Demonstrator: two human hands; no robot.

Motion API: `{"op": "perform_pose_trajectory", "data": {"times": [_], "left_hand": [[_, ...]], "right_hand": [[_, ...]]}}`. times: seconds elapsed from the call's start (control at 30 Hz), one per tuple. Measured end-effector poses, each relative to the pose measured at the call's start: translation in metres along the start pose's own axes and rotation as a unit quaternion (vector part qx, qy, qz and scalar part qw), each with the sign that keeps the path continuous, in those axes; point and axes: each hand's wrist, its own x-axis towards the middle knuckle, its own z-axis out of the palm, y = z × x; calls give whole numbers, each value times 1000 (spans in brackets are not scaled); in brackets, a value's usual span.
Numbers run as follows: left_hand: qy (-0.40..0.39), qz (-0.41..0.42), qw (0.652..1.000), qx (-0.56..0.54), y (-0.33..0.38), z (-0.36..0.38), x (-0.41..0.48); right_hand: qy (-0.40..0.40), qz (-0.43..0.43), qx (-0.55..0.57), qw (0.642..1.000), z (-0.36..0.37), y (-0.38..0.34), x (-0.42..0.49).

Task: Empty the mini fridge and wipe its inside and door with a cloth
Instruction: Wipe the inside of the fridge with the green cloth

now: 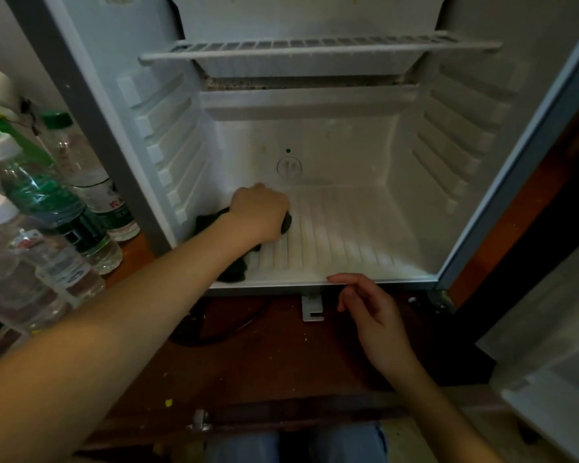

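Note:
The white mini fridge [348, 152] stands open in front of me, with nothing on its ribbed floor [341, 228] but a dark cloth [231, 270]. My left hand [259, 210] reaches inside to the floor's left rear corner and grips the cloth, pressing it down; most of the cloth is hidden under my hand and forearm. My right hand [371, 315] hovers just in front of the fridge's lower front edge, fingers loosely spread, holding nothing. A white wire shelf [315, 48] sits high in the cabinet. The open door [549, 379] is at the far right.
Several plastic water bottles [47, 208] stand on the floor to the left of the fridge. A dark cable [221, 332] and a small metal bracket [312, 307] lie on the reddish-brown floor below the fridge. My knees in jeans [298, 444] show at the bottom edge.

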Motion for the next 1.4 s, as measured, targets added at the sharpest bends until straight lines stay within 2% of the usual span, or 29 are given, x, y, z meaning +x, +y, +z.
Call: {"op": "perform_pose_trajectory", "data": {"times": [0.1,0.27,0.37,0.5,0.63,0.7,0.83,1.0,1.07,1.17,1.23,1.3,1.4], "left_hand": [[8,31,999,-9,-4,7,-13],[34,-6,995,-96,-16,2,36],[23,-3,993,-120,-19,1,49],[1,8,992,-126,-7,1,0],[61,107,986,-112,4,5,-90],[78,134,982,-108,3,12,-106],[88,102,986,-103,-1,18,-64],[35,29,992,-114,-3,12,10],[42,51,992,-108,3,10,2],[84,155,981,-86,12,9,-54],[100,196,972,-81,18,13,-89],[108,193,971,-85,17,19,-93],[104,162,977,-96,11,17,-50]], "right_hand": [[-9,-1,-3,1000,0,0,0],[-6,-4,7,1000,0,1,2],[0,-3,10,1000,-1,2,3],[-1,2,14,1000,-1,0,1],[-5,-1,18,1000,0,-1,1],[-11,-2,13,1000,1,-1,1],[-11,-2,11,1000,1,0,3],[3,4,13,1000,0,1,3],[10,5,13,1000,0,1,1],[6,0,5,1000,0,0,0],[-5,-2,-3,1000,0,0,1],[-11,-2,-4,1000,1,0,0],[-9,1,4,1000,1,1,0]]}}
